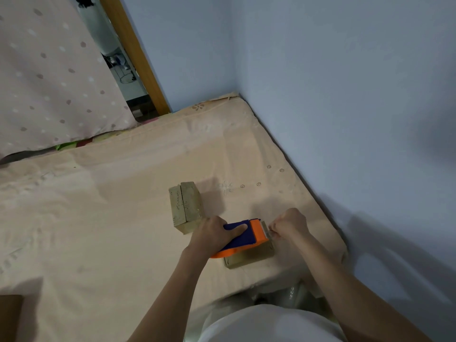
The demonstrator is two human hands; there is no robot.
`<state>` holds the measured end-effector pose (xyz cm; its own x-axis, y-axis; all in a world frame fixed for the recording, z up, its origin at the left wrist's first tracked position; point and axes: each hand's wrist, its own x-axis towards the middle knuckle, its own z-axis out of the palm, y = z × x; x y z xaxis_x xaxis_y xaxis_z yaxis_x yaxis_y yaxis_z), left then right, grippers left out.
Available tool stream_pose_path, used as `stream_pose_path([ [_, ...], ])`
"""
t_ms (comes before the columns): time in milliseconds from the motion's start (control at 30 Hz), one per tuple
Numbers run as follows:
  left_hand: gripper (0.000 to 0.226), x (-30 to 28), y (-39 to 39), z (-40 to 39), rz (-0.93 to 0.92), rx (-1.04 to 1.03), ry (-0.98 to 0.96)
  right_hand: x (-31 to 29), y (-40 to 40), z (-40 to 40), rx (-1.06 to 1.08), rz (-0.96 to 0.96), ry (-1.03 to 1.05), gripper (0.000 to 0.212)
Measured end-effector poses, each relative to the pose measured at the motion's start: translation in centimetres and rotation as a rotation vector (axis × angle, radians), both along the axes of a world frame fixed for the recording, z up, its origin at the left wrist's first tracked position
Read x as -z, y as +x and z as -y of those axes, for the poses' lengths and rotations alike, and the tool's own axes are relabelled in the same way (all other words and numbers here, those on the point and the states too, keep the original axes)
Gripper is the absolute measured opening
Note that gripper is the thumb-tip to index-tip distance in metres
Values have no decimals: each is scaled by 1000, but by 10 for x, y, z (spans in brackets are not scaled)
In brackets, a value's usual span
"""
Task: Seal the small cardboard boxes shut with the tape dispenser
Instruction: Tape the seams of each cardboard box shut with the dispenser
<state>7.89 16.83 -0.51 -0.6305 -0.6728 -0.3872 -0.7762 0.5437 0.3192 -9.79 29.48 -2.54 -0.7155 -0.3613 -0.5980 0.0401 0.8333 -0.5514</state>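
The blue and orange tape dispenser sits on top of a small cardboard box that lies on the peach bedsheet, near the bed's corner by the blue wall. The left hand grips the dispenser from its left side, fingers curled around the blue body with the thumb laid along the top. Just past the dispenser's orange front edge, the right hand has its fingers bunched together, seemingly pinching the tape end, though the blur there makes the tape itself hard to make out. Beyond the left hand's knuckles, touching or nearly touching them, lies a second cardboard box, its top flaps meeting along a bare centre seam. Farther off, up and to the left, a dotted pillow rests at the sheet's edge.
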Motion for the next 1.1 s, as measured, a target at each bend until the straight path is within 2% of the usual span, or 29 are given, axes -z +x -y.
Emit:
stream_pose_path([
  [333, 69, 1, 15, 10, 33, -29, 15, 1, -2, -19, -108, -13, 83, 5],
  [433, 70, 10, 18, 4, 23, -47, -4, 0, -2, -16, -141, -20, 35, 9],
  [500, 68, 12, 18, 3, 21, -53, -27, 4, -4, -14, -160, -51, 6, 1],
  [600, 67, 11, 20, 4, 4, -75, -48, 10, -4, -10, -155, -65, -8, 7],
  [833, 70, 14, 17, 2, 20, -76, -54, 24, 0, -9, -96, -55, -59, 5],
  [1100, 66, 14, 13, 0, 27, -90, -76, 37, 4, -14, -136, -94, -117, 16],
])
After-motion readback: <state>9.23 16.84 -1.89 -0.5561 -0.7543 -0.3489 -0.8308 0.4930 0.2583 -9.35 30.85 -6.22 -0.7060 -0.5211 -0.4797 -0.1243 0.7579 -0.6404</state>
